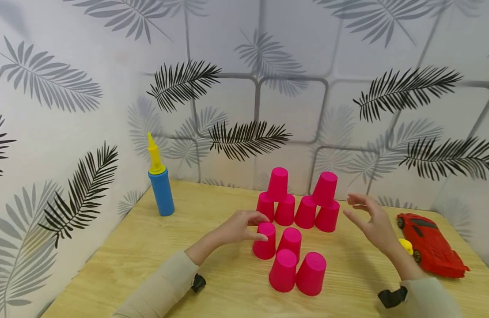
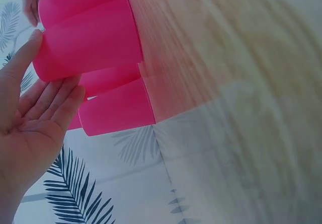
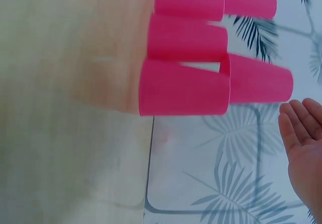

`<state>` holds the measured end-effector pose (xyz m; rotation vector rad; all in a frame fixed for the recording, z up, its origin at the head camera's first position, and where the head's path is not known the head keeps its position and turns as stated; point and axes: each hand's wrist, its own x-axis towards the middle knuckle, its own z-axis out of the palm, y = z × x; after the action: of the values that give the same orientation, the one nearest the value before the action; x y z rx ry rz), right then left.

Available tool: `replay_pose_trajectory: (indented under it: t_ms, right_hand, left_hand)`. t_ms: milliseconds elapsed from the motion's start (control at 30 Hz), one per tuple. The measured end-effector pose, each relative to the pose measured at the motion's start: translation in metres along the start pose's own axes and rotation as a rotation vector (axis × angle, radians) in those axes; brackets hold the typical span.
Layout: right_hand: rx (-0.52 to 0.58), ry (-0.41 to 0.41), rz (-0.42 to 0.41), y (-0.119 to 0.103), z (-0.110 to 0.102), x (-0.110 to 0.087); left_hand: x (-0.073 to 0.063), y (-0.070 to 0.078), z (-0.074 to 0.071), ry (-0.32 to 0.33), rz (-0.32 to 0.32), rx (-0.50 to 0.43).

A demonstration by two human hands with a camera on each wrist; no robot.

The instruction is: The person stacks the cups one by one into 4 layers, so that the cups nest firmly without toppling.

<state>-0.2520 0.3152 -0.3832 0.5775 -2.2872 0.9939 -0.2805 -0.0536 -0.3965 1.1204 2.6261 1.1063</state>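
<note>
My left hand (image 1: 240,227) is at a pink cup (image 1: 264,247) that stands mouth down on the table; the thumb lies across its front and the fingers reach round the far side. In the left wrist view, the thumb and fingers of the left hand (image 2: 37,113) flank the narrow end of this cup (image 2: 90,43). My right hand (image 1: 373,221) hovers beside the right stack, fingers apart and holding nothing. That stack has one pink cup (image 1: 325,187) resting on two others. In the right wrist view the right hand's fingertips (image 3: 297,116) are just off the top cup (image 3: 259,80).
A second three-cup stack has its top cup (image 1: 278,183) to the left. Nearer me stand three more upturned cups, one of them a pink cup (image 1: 311,274). A blue and yellow hand pump (image 1: 161,190) stands at left. At right sits a red toy car (image 1: 429,245) beside a yellow object (image 1: 406,246).
</note>
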Motion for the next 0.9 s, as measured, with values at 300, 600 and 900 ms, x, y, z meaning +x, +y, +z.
replay_pose_trajectory:
  t_ms: [300,600,900]
  right_hand:
    - [0.096,-0.208,-0.136,-0.036,0.011,-0.044]
    - [0.128,-0.420,-0.209,-0.048,0.018,-0.056]
    - [0.116,-0.478,-0.209,-0.051,0.025,-0.057]
  left_hand:
    - [-0.004,0.016,-0.027,0.129,0.066,-0.044]
    - [0.022,0.056,-0.060,0.312,0.177,-0.098]
    - [0.070,0.081,-0.063,0.344,0.354,0.019]
